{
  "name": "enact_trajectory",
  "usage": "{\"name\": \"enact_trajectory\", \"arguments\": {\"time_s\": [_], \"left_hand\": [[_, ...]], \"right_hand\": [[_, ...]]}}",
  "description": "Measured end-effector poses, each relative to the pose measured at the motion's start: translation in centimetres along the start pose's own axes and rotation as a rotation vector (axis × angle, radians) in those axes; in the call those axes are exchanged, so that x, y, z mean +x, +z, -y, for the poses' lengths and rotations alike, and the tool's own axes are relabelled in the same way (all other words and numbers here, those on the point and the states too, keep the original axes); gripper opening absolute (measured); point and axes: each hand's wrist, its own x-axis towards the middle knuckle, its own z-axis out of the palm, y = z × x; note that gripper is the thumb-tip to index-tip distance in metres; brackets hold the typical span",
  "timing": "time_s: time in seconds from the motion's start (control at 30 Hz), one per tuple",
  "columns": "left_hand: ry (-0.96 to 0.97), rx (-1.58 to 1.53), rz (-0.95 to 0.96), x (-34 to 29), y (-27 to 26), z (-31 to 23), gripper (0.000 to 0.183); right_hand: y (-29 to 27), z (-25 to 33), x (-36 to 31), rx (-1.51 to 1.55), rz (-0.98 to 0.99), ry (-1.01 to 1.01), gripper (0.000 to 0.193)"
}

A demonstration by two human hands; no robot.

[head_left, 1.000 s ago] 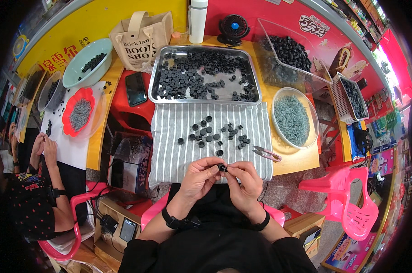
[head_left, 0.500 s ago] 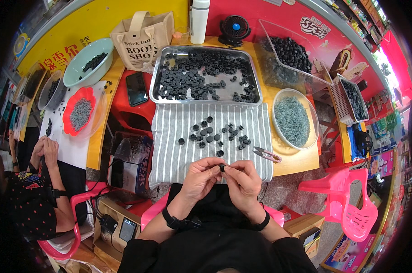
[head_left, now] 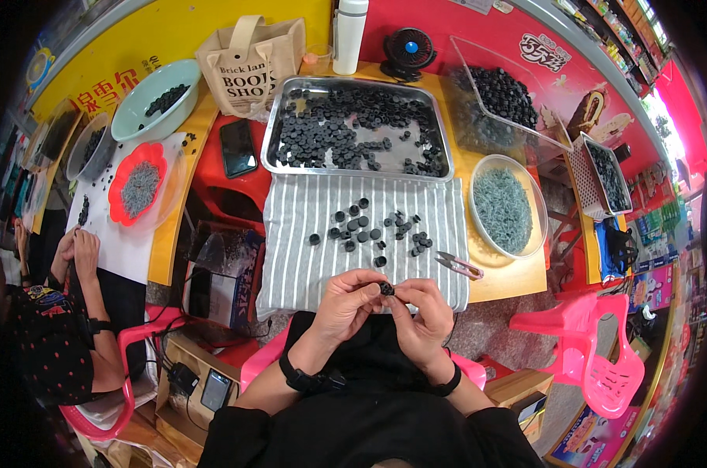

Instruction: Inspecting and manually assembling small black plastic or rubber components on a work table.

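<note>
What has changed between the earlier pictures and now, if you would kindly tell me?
The small black round part appears turned, now showing a textured face; the left hand and right hand still hold it. The loose black caps, striped cloth and thread snips stayed put.

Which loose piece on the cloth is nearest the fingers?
The lowest loose black piece, just beyond the held piece; the others lie farther up the striped cloth.
</note>
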Motion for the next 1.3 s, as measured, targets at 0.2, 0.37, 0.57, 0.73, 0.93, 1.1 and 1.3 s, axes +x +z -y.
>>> {"name": "enact_trajectory", "arguments": {"time_s": [0.2, 0.37, 0.57, 0.73, 0.93, 1.1, 1.3], "left_hand": [[0.016, 0.016, 0.016, 0.1, -0.2, 0.2, 0.016], [0.063, 0.039, 0.044, 0.2, 0.3, 0.1, 0.015], [0.07, 0.07, 0.027, 0.0, 0.2, 0.2, 0.017], [0.108, 0.094, 0.023, 0.0, 0.3, 0.5, 0.017], [0.124, 0.105, 0.008, 0.1, 0.2, 0.6, 0.017], [0.125, 0.166, -0.024, 0.0, 0.2, 0.8, 0.017], [0.148, 0.117, 0.043, -0.2, 0.1, 0.9, 0.023]], "right_hand": [[-0.1, 0.1, 0.1, -0.114, 0.041, -0.1, 0.018], [0.1, -0.3, 0.0, -0.128, 0.05, -0.164, 0.019], [0.2, -0.3, -0.1, -0.136, 0.065, -0.192, 0.02], [0.5, -0.3, -0.1, -0.152, 0.054, -0.178, 0.021], [0.7, -0.4, -0.3, -0.146, 0.04, -0.132, 0.019], [0.8, -0.9, -0.3, -0.034, 0.032, -0.043, 0.017], [0.9, -1.6, 0.2, 0.013, 0.039, -0.022, 0.024]]}}
